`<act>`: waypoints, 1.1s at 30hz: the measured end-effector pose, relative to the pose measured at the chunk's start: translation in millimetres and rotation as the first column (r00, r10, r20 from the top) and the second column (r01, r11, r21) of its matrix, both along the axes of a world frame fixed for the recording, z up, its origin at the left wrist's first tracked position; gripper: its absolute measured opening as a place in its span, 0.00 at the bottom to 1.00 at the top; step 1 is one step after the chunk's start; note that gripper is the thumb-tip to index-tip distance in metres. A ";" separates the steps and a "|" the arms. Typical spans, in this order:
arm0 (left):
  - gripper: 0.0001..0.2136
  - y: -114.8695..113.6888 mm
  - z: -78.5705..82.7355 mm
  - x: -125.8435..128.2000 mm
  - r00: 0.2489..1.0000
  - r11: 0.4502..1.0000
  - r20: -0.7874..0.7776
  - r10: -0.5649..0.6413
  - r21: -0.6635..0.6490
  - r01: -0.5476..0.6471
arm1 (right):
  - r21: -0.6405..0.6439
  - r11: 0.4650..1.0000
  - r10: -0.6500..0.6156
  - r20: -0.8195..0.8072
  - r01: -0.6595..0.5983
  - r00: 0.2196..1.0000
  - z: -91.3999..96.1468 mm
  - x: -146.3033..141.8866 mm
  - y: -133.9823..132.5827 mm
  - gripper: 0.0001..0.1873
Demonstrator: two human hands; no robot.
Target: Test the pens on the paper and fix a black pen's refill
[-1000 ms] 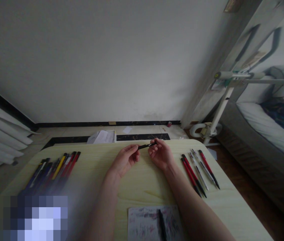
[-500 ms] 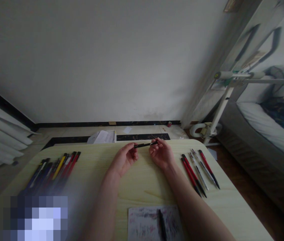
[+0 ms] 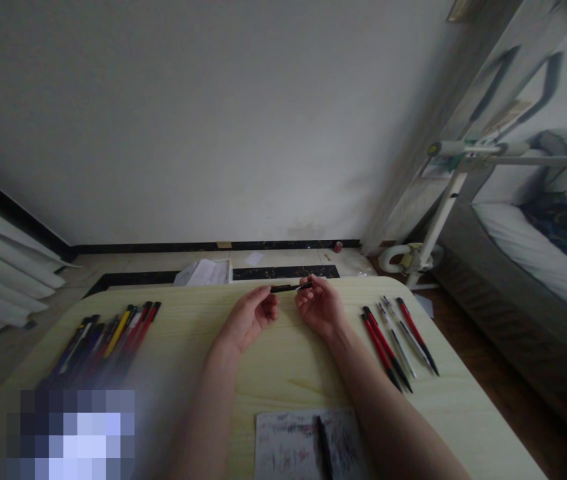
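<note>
Above the far edge of the table, a slim black pen [image 3: 281, 289] lies nearly level between my two hands. My left hand [image 3: 251, 317] pinches its left end between thumb and fingers. My right hand [image 3: 321, 307] has closed fingers around the right end, where a pale bit shows beside the dark part. Whether the pen is in one piece or parted there, I cannot tell. Nearer to me, a scribbled sheet of paper [image 3: 283, 443] lies on the table, with another black pen [image 3: 324, 447] across it.
Several pens [image 3: 123, 330] lie in a group on the left of the pale wooden table [image 3: 273, 373]. On the right lie red pens [image 3: 381, 343] and clear ones [image 3: 397, 341]. A white exercise machine [image 3: 443, 220] stands beyond the right edge. Papers [image 3: 206, 272] sit past the far edge.
My hands have barely moved. The black pen has shifted slightly between them, and a pale part near my right fingers shows more.
</note>
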State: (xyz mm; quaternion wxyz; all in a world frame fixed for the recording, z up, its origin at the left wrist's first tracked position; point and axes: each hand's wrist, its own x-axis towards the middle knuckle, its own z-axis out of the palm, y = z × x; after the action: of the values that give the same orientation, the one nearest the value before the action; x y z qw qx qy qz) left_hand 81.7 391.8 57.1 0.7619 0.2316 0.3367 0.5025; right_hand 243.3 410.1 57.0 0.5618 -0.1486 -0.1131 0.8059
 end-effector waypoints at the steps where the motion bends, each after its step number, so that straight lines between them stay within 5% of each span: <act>1: 0.07 0.3 -0.4 -0.2 1.000 1.000 0.006 0.000 -0.006 0.001 | 0.000 1.000 0.001 0.000 -0.001 1.000 0.0 -0.1 0.0 0.04; 23: 0.05 1.8 1.1 -0.9 0.997 0.998 0.055 0.053 -0.030 -0.051 | -0.035 0.999 -0.020 0.004 0.020 1.000 0.5 1.3 0.1 0.02; 33: 0.13 -5.5 5.1 2.1 0.991 0.991 -0.083 -0.109 0.073 0.115 | 0.031 0.999 0.007 0.065 -0.009 0.998 1.8 -3.4 -3.2 0.02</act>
State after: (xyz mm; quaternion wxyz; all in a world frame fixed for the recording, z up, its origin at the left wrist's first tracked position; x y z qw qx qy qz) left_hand 83.8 386.3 62.2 0.7653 0.2992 0.3335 0.4622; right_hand 239.9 406.9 58.9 0.5570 -0.1654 -0.1443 0.8010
